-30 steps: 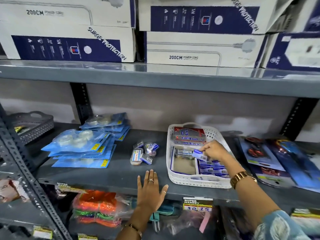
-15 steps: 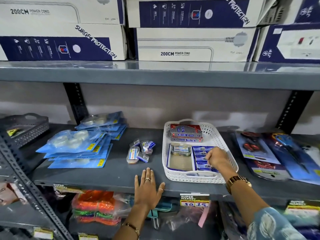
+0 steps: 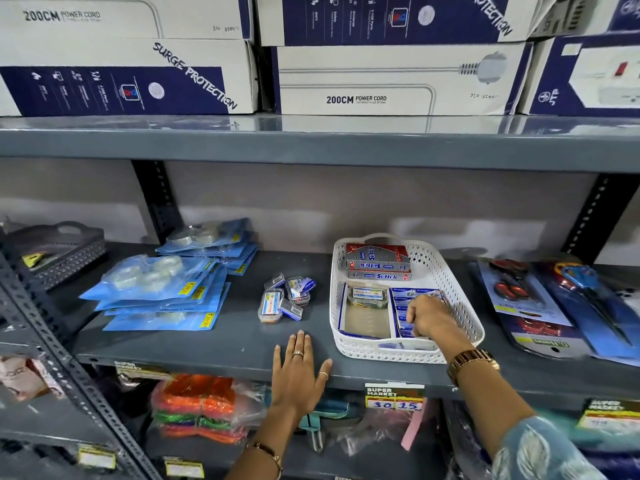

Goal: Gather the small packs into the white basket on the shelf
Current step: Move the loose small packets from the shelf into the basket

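The white perforated basket stands on the grey shelf, right of centre. It holds red-and-grey boxes at the back, a clear case and a row of small blue packs. My right hand is down inside the basket with its fingers curled onto that row; whether a pack is still in its grip is hidden. A loose pile of small packs lies on the shelf left of the basket. My left hand rests flat and spread on the shelf's front edge, just below the pile, holding nothing.
Blue carded tape packs are stacked at the left, with a grey basket beyond them. Carded scissors lie right of the white basket. The upper shelf carries large power-cord boxes. A price tag hangs under the front edge.
My right hand carried a small blue-and-white pack from above the basket down into it, onto the row of blue packs. The left hand stayed flat on the shelf edge.
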### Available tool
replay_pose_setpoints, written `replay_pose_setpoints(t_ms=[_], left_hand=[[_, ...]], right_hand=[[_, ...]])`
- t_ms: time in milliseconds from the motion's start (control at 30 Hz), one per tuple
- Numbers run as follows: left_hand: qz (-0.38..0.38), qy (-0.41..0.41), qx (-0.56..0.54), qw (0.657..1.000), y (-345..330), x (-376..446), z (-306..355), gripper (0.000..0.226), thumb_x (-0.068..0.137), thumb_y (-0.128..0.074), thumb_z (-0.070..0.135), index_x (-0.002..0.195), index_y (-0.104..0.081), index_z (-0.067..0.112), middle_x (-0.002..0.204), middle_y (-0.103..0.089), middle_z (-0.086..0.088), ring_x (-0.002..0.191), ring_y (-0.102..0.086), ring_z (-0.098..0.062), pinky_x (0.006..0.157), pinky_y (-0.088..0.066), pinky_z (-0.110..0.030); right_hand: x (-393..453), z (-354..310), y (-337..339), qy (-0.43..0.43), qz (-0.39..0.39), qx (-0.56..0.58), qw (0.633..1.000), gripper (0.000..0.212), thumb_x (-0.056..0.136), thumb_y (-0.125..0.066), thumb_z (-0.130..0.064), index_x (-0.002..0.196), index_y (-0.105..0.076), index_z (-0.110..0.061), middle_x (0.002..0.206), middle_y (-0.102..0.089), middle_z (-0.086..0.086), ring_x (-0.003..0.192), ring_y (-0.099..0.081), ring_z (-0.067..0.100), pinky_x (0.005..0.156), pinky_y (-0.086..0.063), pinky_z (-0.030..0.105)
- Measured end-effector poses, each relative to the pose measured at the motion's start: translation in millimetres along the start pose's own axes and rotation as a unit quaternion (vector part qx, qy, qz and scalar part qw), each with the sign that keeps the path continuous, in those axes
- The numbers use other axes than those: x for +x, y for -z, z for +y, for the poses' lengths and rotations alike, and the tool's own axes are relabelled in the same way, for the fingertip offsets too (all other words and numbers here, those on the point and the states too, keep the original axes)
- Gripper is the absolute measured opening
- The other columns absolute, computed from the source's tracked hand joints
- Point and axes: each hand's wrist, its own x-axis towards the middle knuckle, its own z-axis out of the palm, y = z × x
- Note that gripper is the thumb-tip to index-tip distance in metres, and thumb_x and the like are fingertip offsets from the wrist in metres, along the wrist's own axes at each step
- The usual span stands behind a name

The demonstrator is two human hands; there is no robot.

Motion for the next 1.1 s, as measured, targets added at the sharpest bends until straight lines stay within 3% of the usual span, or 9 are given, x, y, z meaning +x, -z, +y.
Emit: replay_pose_setpoints(t_ms=[167, 333, 567, 767, 933, 1100], left_hand=[[0.023, 0.020, -0.006, 1.000, 5.1, 0.6, -9.3, 0.075, 0.096, -0.018, 0.055, 0.148, 0.006, 0.007, 0.160, 0.006, -0.010, 0.148, 0.007, -0.023, 0.120, 0.003, -0.043], [0.050, 0.026, -0.004, 0.998, 15.6, 7.3, -23.2, 0.077, 0.096, -0.021, 0.055, 0.148, 0.012, 0.008, 0.159, 0.015, -0.010, 0.147, 0.013, -0.023, 0.119, 0.003, -0.045], [0.068, 0.045, 0.003, 0.997, 27.3, 27.3, -42.5, 0.077, 0.096, -0.024, 0.053, 0.147, 0.013, 0.009, 0.160, 0.013, -0.009, 0.148, 0.012, -0.023, 0.119, 0.003, -0.046], [0.065, 0.065, -0.024, 0.995, 18.7, 34.2, -56.5, 0.083, 0.094, -0.028, 0.057, 0.147, 0.014, 0.008, 0.159, 0.016, -0.009, 0.147, 0.014, -0.022, 0.119, 0.004, -0.047], [0.069, 0.052, -0.033, 0.996, 15.4, 35.4, -59.4, 0.088, 0.091, -0.027, 0.063, 0.147, 0.014, 0.009, 0.159, 0.016, -0.009, 0.147, 0.015, -0.023, 0.118, 0.008, -0.047], [0.070, 0.050, -0.034, 0.996, 16.7, 34.9, -59.3, 0.088, 0.091, -0.027, 0.062, 0.147, 0.014, 0.009, 0.159, 0.016, -0.010, 0.147, 0.016, -0.023, 0.119, 0.009, -0.046]], right_hand=[[-4.2, -23.6, 1.1, 0.054, 0.001, -0.061, 0.997, 0.030, 0.080, -0.047, 0.008, 0.096, -0.070, -0.003, 0.108, -0.067, 0.017, 0.098, -0.064, 0.032, 0.091, -0.052, 0.037], [2.2, -64.0, -13.9, 0.129, 0.007, -0.064, 0.989, 0.029, 0.085, -0.048, 0.007, 0.099, -0.068, -0.010, 0.110, -0.066, 0.012, 0.091, -0.058, 0.023, 0.084, -0.046, 0.032], [11.4, -121.6, -41.6, 0.222, 0.038, -0.035, 0.974, 0.023, 0.086, -0.059, -0.004, 0.106, -0.067, -0.013, 0.113, -0.069, 0.012, 0.106, -0.063, 0.027, 0.094, -0.050, 0.034], [15.4, -160.8, -76.8, 0.263, -0.059, -0.085, 0.959, 0.042, 0.079, -0.072, -0.020, 0.119, -0.061, -0.019, 0.126, -0.059, 0.012, 0.114, -0.058, 0.028, 0.095, -0.047, 0.035], [16.7, -172.9, -100.7, 0.295, -0.123, -0.147, 0.936, 0.062, 0.071, -0.078, -0.018, 0.129, -0.055, -0.015, 0.131, -0.053, 0.015, 0.119, -0.054, 0.031, 0.098, -0.046, 0.036], [21.5, -174.1, -114.4, 0.302, -0.124, -0.157, 0.932, 0.047, 0.069, -0.080, -0.020, 0.111, -0.062, -0.009, 0.118, -0.061, 0.013, 0.108, -0.059, 0.028, 0.089, -0.049, 0.037]])
